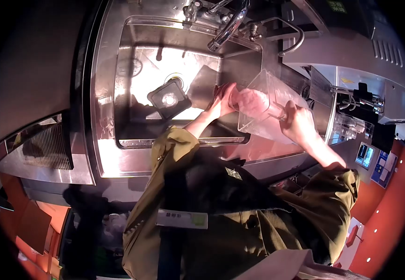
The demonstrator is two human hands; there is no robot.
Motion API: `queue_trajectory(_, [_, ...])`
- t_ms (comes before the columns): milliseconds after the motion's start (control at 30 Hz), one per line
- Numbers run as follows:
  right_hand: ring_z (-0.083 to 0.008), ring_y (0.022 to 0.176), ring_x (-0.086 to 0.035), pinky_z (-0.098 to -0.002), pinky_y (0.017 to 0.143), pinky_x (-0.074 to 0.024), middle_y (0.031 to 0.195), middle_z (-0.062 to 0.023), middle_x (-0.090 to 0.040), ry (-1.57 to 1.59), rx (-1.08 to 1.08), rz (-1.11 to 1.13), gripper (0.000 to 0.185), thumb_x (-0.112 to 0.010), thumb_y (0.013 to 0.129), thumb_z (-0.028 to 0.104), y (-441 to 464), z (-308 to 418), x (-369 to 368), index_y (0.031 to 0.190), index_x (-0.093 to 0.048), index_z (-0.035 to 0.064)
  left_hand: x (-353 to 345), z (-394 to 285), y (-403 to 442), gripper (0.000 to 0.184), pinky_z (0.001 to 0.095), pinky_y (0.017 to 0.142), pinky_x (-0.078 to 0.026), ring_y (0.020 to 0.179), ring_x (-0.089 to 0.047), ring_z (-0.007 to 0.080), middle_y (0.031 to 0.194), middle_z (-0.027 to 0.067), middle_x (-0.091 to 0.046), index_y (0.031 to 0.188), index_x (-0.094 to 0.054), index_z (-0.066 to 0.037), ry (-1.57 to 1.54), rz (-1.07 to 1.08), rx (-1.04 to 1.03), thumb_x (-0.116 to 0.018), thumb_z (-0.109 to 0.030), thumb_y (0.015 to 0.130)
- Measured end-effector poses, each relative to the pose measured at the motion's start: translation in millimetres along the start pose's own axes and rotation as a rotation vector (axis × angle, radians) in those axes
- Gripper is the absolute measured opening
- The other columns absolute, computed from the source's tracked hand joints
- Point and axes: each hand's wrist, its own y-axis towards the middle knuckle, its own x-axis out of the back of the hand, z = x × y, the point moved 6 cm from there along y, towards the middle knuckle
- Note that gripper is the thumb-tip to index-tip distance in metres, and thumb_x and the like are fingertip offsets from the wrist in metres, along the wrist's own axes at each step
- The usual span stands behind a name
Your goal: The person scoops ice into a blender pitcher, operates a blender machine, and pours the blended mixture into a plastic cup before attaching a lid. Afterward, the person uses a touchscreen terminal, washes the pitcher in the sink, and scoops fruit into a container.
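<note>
A clear, square-sided pitcher [253, 122] with pinkish contents or a pink tint inside is held tilted at the right edge of the sink. My right hand [299, 125] is closed around what looks like its handle. At the pitcher's left end, my left hand [222, 101] is closed on it, with some fingers hidden behind. Below and left of my left hand, a dark square container or lid [169, 100] lies in the sink [141, 141] beside the drain [176, 78].
A chrome faucet [229, 29] hangs over the sink's far right side, with a curved metal pipe [300, 38] next to it. To the right stands a steel machine [352, 72]. A ribbed metal grate [48, 148] is at the left.
</note>
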Motion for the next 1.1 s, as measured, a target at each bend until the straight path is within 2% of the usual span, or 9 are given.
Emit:
queue_trajectory(167, [-0.0412,0.054,-0.055,-0.0451,0.052,-0.0466,0.057,-0.0227,-0.054,-0.012,0.001,0.018,0.017,-0.057,0.065,0.006,-1.5,-6.1,-4.8,0.074,-0.045,-0.0013,0.3,0.6,-3.6,0.087,0.0446,0.097,-0.031,0.115,-0.038,0.0358,0.125,0.0203,-0.039,0.127,-0.032,-0.002,0.005,0.023,0.033,-0.078,-0.027,0.056])
queue_trajectory(267, [-0.0400,0.052,-0.057,-0.0446,0.049,-0.0478,0.058,-0.0245,-0.055,-0.030,0.043,-0.003,0.019,-0.054,0.067,0.008,-2.0,4.7,-2.8,0.078,-0.046,-0.0052,4.8,-4.8,-6.0,0.084,0.0436,0.097,-0.031,0.114,-0.040,0.0345,0.125,0.0195,-0.040,0.125,-0.035,-0.002,-0.076,-0.009,-0.011,-0.077,-0.030,0.058])
queue_trajectory(300, [-0.0399,0.052,-0.057,-0.0447,0.050,-0.0480,0.059,-0.0245,-0.056,-0.049,-0.009,0.080,0.018,-0.054,0.065,0.007,0.8,0.6,-16.3,0.077,-0.046,-0.0048,5.4,-7.4,-5.7,0.084,0.0434,0.097,-0.031,0.114,-0.040,0.0344,0.125,0.0194,-0.040,0.125,-0.034,-0.002,-0.081,-0.006,-0.017,-0.077,-0.030,0.058])
queue_trajectory(400, [-0.0406,0.056,-0.056,-0.0449,0.052,-0.0470,0.055,-0.0220,-0.054,-0.038,0.032,-0.008,0.016,-0.056,0.066,0.007,-1.5,7.3,0.8,0.076,-0.046,-0.0009,5.2,-6.6,-8.5,0.084,0.0429,0.097,-0.031,0.114,-0.040,0.0342,0.125,0.0191,-0.040,0.126,-0.034,-0.003,-0.068,-0.021,-0.008,-0.076,-0.030,0.059])
queue_trajectory(533, [-0.0406,0.058,-0.057,-0.0459,0.053,-0.0474,0.061,-0.0248,-0.056,-0.114,-0.071,0.097,0.017,-0.055,0.066,0.009,6.7,5.5,-13.2,0.076,-0.046,-0.0019,4.0,-4.9,-8.5,0.084,0.0423,0.097,-0.031,0.115,-0.040,0.0339,0.126,0.0187,-0.040,0.127,-0.033,-0.003,-0.053,-0.023,-0.006,-0.076,-0.030,0.060])
queue_trajectory(867, [-0.0412,0.059,-0.057,-0.0461,0.054,-0.0478,0.062,-0.0246,-0.056,-0.125,0.028,0.108,0.017,-0.054,0.064,0.006,19.8,23.8,-5.7,0.075,-0.046,-0.0025,3.3,-5.5,-12.3,0.083,0.0407,0.098,-0.031,0.116,-0.040,0.0332,0.127,0.0177,-0.039,0.128,-0.032,-0.004,-0.043,-0.021,0.000,-0.074,-0.030,0.062])
queue_trajectory(900, [-0.0411,0.060,-0.057,-0.0460,0.054,-0.0479,0.063,-0.0251,-0.056,-0.164,-0.022,0.164,0.017,-0.055,0.064,0.006,22.3,21.3,-15.0,0.075,-0.046,-0.0026,2.2,-6.0,-13.5,0.083,0.0405,0.098,-0.031,0.116,-0.040,0.0331,0.127,0.0176,-0.039,0.128,-0.032,-0.004,-0.045,-0.013,0.003,-0.074,-0.031,0.063])
queue_trajectory(1100, [-0.0408,0.059,-0.058,-0.0455,0.054,-0.0485,0.063,-0.0256,-0.056,-0.183,-0.012,0.178,0.016,-0.054,0.063,0.005,29.7,29.9,-17.1,0.075,-0.046,-0.0037,-0.7,-5.2,-11.7,0.082,0.0396,0.098,-0.031,0.116,-0.040,0.0327,0.128,0.0170,-0.039,0.129,-0.031,-0.004,-0.022,-0.013,0.000,-0.073,-0.031,0.064])
